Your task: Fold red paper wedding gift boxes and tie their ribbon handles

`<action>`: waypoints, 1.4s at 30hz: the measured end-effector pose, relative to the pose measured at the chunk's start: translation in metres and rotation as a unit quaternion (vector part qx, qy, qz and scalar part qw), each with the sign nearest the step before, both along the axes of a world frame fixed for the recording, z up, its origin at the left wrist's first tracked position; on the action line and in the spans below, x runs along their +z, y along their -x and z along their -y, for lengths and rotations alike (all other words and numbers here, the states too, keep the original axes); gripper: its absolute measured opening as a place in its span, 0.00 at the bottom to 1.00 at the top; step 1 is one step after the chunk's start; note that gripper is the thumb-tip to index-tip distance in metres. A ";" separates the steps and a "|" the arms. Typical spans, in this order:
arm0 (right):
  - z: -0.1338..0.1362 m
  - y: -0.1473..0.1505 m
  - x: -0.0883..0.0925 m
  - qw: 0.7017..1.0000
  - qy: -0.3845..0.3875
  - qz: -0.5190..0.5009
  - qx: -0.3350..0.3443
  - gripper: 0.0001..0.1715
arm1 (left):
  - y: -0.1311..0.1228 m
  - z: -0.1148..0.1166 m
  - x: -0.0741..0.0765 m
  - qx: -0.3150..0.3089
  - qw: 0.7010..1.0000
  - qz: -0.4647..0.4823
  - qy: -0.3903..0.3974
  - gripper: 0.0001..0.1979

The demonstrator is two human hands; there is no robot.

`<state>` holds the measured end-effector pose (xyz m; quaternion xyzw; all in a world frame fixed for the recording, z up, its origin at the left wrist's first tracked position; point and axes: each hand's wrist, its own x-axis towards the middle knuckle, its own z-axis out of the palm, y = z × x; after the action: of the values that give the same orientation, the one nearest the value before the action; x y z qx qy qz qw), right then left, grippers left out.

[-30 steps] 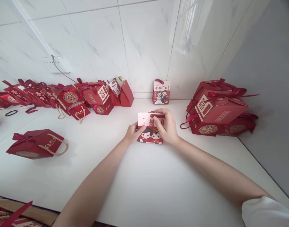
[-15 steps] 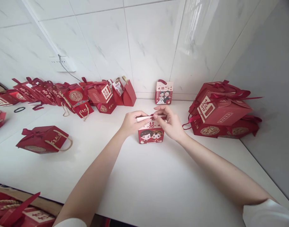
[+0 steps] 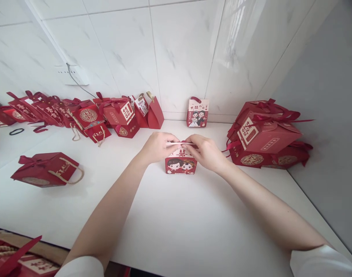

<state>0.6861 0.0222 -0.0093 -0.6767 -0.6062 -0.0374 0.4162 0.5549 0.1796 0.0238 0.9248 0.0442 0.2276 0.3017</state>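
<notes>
A small red and white box [image 3: 181, 165] with two cartoon faces stands upright on the white table [image 3: 176, 215], in the middle of the view. Its top edge is pinched from the left by my left hand [image 3: 159, 146], thumb in front and fingers behind. From the right, my right hand [image 3: 204, 151] pinches the same edge, its fingertips close to those of the left. A bit of dark red ribbon shows between the fingertips; most of it is hidden by them.
Against the tiled wall stands a similar small box [image 3: 198, 114]. Stacked red boxes [image 3: 268, 134] are at the right, and a row of red boxes [image 3: 89, 115] lines the back left. One box with a rope handle [image 3: 46, 169] lies at the left. More lie in a carton lower left.
The fingers of my right hand have come down and closed on the box's top edge, nearer to my left hand. The whole view has shifted slightly.
</notes>
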 end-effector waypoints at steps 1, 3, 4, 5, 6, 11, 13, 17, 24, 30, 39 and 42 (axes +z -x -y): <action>0.000 0.000 0.000 1.000 0.002 0.008 0.000 0.13 | -0.001 -0.001 -0.001 -0.007 1.000 0.006 0.008 0.08; -0.001 -0.001 -0.001 1.000 -0.004 0.013 0.005 0.13 | -0.002 -0.002 -0.004 -0.019 0.999 0.012 0.023 0.08; -0.001 -0.001 -0.001 1.000 -0.006 0.012 0.008 0.14 | -0.003 -0.003 -0.005 -0.023 0.999 0.012 0.030 0.09; -0.001 -0.001 -0.001 1.000 -0.009 0.011 0.011 0.14 | -0.003 -0.003 -0.006 -0.026 0.999 0.012 0.035 0.09; -0.002 -0.001 -0.002 1.000 -0.010 0.009 0.013 0.14 | -0.004 -0.003 -0.007 -0.028 0.999 0.011 0.041 0.09; -0.001 -0.002 -0.003 1.000 -0.004 0.006 0.023 0.13 | -0.004 -0.004 -0.008 -0.033 0.998 0.008 0.060 0.09; 0.000 -0.004 -0.002 1.000 -0.002 0.006 0.029 0.13 | -0.004 -0.006 -0.009 -0.035 0.997 0.004 0.067 0.10; -0.001 -0.012 0.002 0.999 0.003 -0.007 0.050 0.14 | -0.010 -0.009 -0.020 -0.024 0.995 0.031 0.093 0.12; -0.023 -0.025 -0.051 0.944 -0.110 -0.310 0.017 0.29 | -0.024 -0.008 -0.087 0.105 0.943 0.165 0.268 0.22; -0.027 -0.025 -0.098 0.942 0.010 -0.336 -0.019 0.31 | -0.022 -0.024 -0.116 0.080 0.946 0.067 0.305 0.29; -0.028 -0.038 -0.103 0.921 -0.005 -0.387 0.054 0.34 | -0.040 -0.044 -0.138 0.076 0.884 0.055 0.457 0.33; -0.029 -0.040 -0.106 0.915 -0.010 -0.402 0.046 0.34 | -0.038 -0.043 -0.133 0.087 0.897 0.050 0.431 0.34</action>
<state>0.7264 0.0514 -0.1154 -0.6019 -0.4181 0.2510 0.6324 0.5928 0.2231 -0.1094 0.6837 0.2028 0.2578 0.6519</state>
